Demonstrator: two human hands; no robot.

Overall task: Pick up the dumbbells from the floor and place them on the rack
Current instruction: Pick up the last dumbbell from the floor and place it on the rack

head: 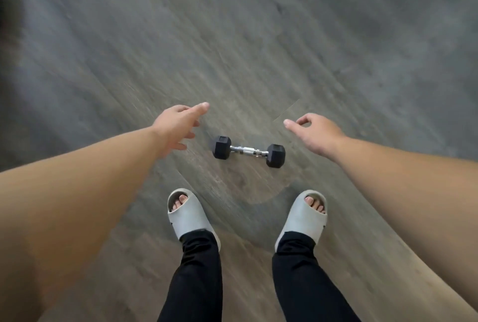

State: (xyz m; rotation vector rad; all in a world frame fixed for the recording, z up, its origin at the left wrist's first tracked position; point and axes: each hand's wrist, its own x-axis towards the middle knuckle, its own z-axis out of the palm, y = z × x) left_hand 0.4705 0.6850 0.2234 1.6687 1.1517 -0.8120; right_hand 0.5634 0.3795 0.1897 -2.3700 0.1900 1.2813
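Observation:
One small dumbbell point(248, 151) with black hexagonal ends and a chrome handle lies on the grey wood-look floor point(258, 50), just ahead of my feet. My left hand point(178, 126) hovers above and to the left of it, fingers spread, holding nothing. On the other side, my right hand point(314, 131) hangs to the right of the dumbbell with loosely curled fingers, also holding nothing. Neither hand touches the dumbbell. No rack is in view.
My two feet in grey open-toe slides point(187, 218) point(305, 215) and black trousers stand close behind the dumbbell. A dark blurred shape point(10, 19) sits at the left edge. The floor around is blurred by motion.

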